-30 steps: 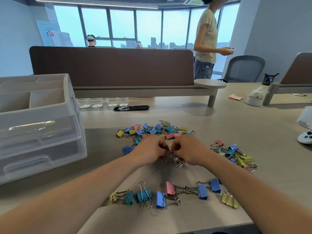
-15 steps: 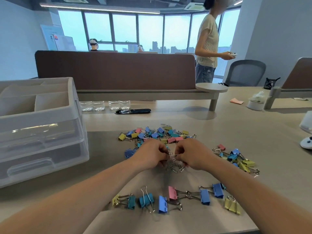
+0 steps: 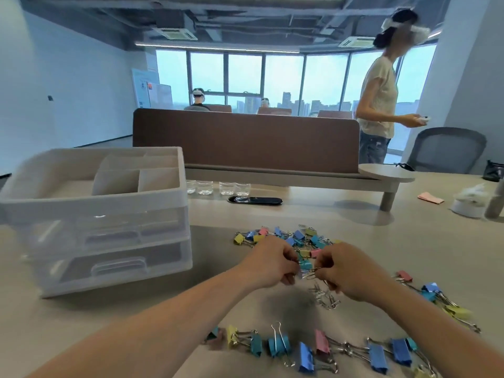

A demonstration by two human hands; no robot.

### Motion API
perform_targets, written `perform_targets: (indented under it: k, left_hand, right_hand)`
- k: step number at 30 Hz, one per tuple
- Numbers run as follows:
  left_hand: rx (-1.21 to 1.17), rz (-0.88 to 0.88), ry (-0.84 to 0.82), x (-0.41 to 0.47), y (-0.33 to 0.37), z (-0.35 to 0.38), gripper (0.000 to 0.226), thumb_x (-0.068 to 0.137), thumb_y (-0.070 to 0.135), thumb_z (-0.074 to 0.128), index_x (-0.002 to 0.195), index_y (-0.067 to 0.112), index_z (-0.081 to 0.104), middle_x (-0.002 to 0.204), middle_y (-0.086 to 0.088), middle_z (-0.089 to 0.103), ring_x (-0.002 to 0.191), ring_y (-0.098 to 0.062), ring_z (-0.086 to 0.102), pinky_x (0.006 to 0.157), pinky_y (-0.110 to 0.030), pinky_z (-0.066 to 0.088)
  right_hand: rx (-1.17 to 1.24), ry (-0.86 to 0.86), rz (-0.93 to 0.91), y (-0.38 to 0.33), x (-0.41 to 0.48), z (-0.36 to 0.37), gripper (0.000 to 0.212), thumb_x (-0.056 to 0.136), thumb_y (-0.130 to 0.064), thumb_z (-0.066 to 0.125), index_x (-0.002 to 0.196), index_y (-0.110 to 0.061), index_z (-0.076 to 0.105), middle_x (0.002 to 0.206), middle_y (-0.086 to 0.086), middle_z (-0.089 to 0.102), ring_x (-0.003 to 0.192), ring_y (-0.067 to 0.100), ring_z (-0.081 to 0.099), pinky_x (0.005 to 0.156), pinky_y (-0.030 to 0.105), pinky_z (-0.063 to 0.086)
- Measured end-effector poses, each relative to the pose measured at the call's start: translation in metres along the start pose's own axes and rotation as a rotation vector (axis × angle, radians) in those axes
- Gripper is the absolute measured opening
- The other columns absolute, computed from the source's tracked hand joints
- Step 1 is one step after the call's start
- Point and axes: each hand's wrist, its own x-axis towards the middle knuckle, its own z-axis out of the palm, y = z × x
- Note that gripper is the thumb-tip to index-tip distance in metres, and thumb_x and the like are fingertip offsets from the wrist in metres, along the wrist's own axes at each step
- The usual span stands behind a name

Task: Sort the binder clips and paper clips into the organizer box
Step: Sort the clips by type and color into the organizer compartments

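Since a second ago my view has swung up and to the left, so the box (image 3: 95,203) now sits further into frame, and both hands have risen a little off the table (image 3: 409,241); a shadow lies under them. My left hand (image 3: 272,264) and right hand (image 3: 351,271) face each other, fingers curled, each pinching one side of a small tangle (image 3: 306,268) between them; I make out a teal binder clip and some wire in it, but blur hides the rest. Loose paper clips (image 3: 326,297) lie on the table just below my right hand. Binder clips lie in three groups: a far pile (image 3: 286,237) just beyond my hands, a near row (image 3: 300,347) between my forearms, and a side group (image 3: 441,298) to the right. The box stands on the table to the left, well apart from the clips; it has an open divided tray on top and two clear drawers below, both pushed in. Past the far pile stand small clear cups (image 3: 218,188) and a black oval (image 3: 255,200), then a brown divider (image 3: 245,137); a person (image 3: 379,105) stands at the right beside a chair (image 3: 447,150).
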Motion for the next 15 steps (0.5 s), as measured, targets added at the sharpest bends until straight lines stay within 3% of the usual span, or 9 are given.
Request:
perform_targets:
  k: [4, 7, 11, 15]
  left_hand:
    - [-0.024, -0.005, 0.057, -0.018, 0.007, -0.034, 0.014, 0.092, 0.011, 0.064, 0.087, -0.001, 0.069, 0.076, -0.014, 0.072, 0.054, -0.008, 0.065, 0.055, -0.015, 0.054]
    - [-0.047, -0.016, 0.119, -0.034, 0.01, -0.066, 0.015, 0.092, 0.01, 0.065, 0.093, -0.005, 0.069, 0.079, -0.018, 0.072, 0.055, -0.01, 0.064, 0.061, -0.019, 0.057]
    - [-0.074, -0.022, 0.203, -0.057, 0.009, -0.116, 0.01, 0.091, 0.008, 0.065, 0.088, -0.001, 0.068, 0.076, -0.017, 0.071, 0.064, -0.019, 0.068, 0.073, -0.034, 0.061]
    - [-0.051, -0.021, 0.274, -0.082, 0.005, -0.173, 0.009, 0.089, 0.002, 0.064, 0.081, 0.002, 0.067, 0.066, -0.01, 0.068, 0.056, -0.013, 0.066, 0.065, -0.027, 0.059]
  right_hand:
    - [-0.003, 0.024, -0.039, -0.026, 0.004, -0.014, 0.017, 0.089, -0.019, 0.068, 0.073, -0.019, 0.064, 0.055, -0.003, 0.065, 0.043, 0.0, 0.057, 0.059, 0.023, 0.051]
    - [0.043, 0.032, -0.09, -0.059, 0.006, -0.03, 0.017, 0.089, -0.017, 0.069, 0.073, -0.018, 0.064, 0.054, -0.003, 0.063, 0.044, 0.001, 0.057, 0.054, 0.017, 0.046]
    - [0.144, 0.008, -0.181, -0.111, 0.016, -0.048, 0.012, 0.089, -0.016, 0.069, 0.078, -0.017, 0.067, 0.059, -0.001, 0.067, 0.046, 0.002, 0.061, 0.052, 0.016, 0.048]
    - [0.204, -0.024, -0.278, -0.169, 0.03, -0.058, 0.01, 0.09, -0.013, 0.068, 0.08, -0.012, 0.068, 0.059, 0.001, 0.068, 0.046, 0.004, 0.059, 0.052, 0.016, 0.05]
